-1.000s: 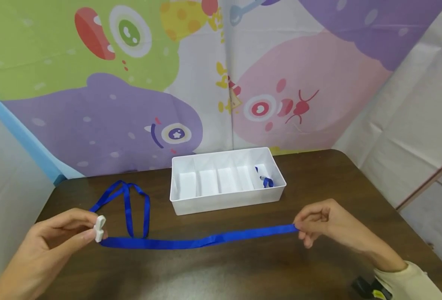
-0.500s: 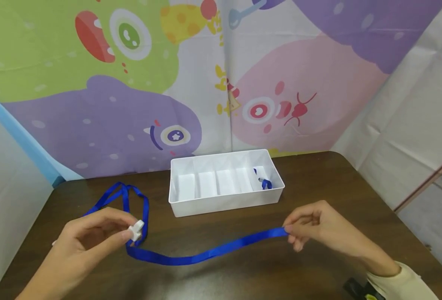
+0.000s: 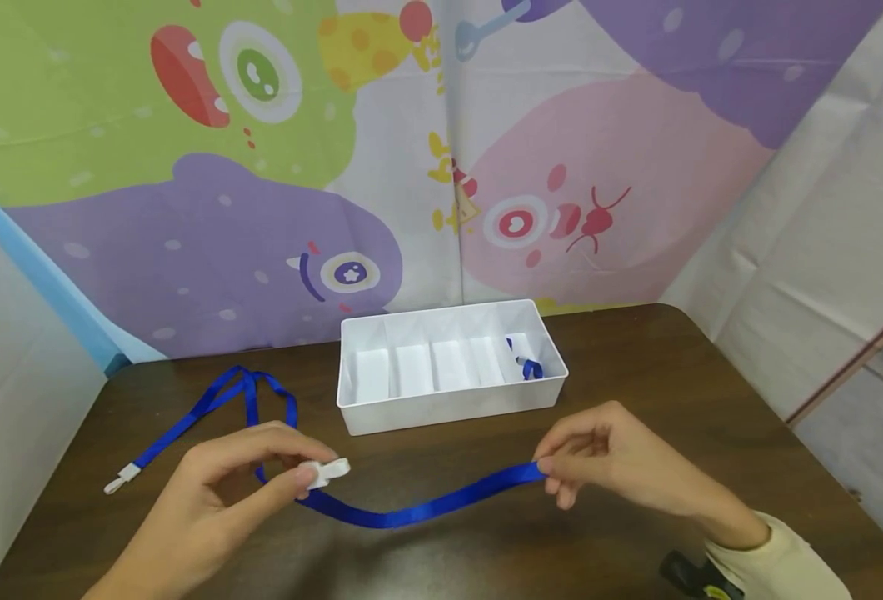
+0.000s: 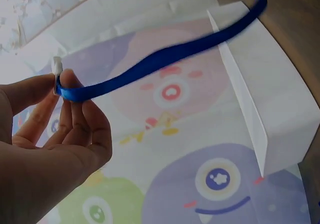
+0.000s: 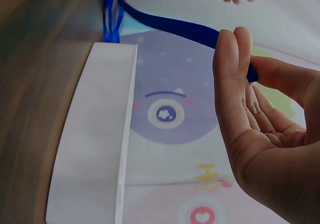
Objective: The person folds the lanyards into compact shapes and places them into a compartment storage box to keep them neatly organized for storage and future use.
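A blue lanyard point(image 3: 426, 508) hangs in a shallow sag between the two hands in the head view. My left hand point(image 3: 224, 500) pinches its white plastic clip point(image 3: 327, 472) between thumb and fingers. At the other end, my right hand point(image 3: 614, 458) pinches the flat ribbon between thumb and fingertips. The left wrist view shows the ribbon point(image 4: 165, 56) running away from the thumb and fingers. In the right wrist view, a short blue bit shows beyond the right fingers. Another blue lanyard point(image 3: 179, 425) with a white clip point(image 3: 122, 479) lies on the table, partly behind the left hand.
A white tray point(image 3: 449, 410) with several compartments stands at the back of the brown table point(image 3: 426, 575). Its rightmost compartment holds a small coil of blue ribbon point(image 3: 533, 368). A black object point(image 3: 692, 575) is beside the right sleeve. A cartoon-printed cloth point(image 3: 426, 250) hangs behind the table.
My left hand has moved right with the clip, and my right hand slightly left. The ribbon between them has gone from nearly taut to sagging. The other lanyard's clip has come into view.
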Demonstrator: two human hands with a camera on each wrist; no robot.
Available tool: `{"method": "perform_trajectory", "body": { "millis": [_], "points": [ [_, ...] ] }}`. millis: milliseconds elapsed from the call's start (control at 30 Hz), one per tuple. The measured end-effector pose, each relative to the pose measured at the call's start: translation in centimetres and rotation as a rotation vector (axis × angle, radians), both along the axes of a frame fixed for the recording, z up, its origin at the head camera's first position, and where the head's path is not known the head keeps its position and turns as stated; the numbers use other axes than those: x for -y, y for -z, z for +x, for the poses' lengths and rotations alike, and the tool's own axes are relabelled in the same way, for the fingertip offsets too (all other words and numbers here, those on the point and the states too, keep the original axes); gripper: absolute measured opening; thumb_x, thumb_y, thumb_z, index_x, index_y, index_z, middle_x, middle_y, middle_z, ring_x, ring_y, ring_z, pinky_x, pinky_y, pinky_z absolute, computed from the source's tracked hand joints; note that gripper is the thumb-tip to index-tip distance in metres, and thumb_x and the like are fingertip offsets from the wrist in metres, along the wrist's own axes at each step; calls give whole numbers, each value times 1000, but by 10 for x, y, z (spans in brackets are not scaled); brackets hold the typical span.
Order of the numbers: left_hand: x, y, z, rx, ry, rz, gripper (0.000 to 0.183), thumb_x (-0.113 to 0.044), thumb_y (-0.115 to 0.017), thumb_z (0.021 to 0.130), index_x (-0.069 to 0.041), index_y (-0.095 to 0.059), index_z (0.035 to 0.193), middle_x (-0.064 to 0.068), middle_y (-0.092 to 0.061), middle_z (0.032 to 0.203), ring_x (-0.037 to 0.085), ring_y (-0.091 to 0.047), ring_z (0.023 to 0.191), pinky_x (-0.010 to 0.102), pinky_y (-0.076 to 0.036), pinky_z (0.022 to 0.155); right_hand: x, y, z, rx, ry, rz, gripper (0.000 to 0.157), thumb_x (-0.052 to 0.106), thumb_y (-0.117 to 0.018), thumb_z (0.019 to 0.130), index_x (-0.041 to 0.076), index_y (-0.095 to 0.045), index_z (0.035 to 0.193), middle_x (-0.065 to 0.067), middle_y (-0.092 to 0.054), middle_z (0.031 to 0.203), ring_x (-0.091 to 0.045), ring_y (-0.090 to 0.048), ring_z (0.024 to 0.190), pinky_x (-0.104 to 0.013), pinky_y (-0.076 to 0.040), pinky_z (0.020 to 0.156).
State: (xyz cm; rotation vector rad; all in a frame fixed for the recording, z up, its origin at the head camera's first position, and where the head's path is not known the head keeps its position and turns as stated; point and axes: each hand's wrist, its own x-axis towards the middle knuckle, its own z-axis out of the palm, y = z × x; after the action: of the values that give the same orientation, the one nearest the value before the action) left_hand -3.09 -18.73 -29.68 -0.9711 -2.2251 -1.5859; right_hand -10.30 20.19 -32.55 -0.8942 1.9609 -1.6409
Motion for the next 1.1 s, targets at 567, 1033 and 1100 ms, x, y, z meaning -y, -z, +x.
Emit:
{"method": "perform_trajectory", "body": {
  "millis": [567,1033,1100],
  "points": [
    [-41,-5,-1,20,17,-11,33,9,-70,87,-15,-65,108,-4,-69,96,12,-63,83,27,-54,76,45,-13,4,-1,-113,-98,10,-1,-65,94,-1,-72,101,-19,-70,79,-30,-70,62,-47,-58,60],
    [-66,6,-4,-65,61,25,25,5,-71,88,-14,-67,104,-3,-70,94,10,-65,82,28,-55,73,69,-15,10,18,-172,-136,10,-1,-64,95,-4,-70,102,-22,-70,81,-23,-71,66,-45,-59,62],
    [-68,9,-5,-58,56,15,23,3,-71,89,-15,-67,103,-4,-70,93,9,-65,82,28,-55,73,70,-13,10,27,-179,-145,10,-1,-64,95,-4,-70,103,-23,-70,81,-22,-71,66,-45,-60,63]
  ]
}}
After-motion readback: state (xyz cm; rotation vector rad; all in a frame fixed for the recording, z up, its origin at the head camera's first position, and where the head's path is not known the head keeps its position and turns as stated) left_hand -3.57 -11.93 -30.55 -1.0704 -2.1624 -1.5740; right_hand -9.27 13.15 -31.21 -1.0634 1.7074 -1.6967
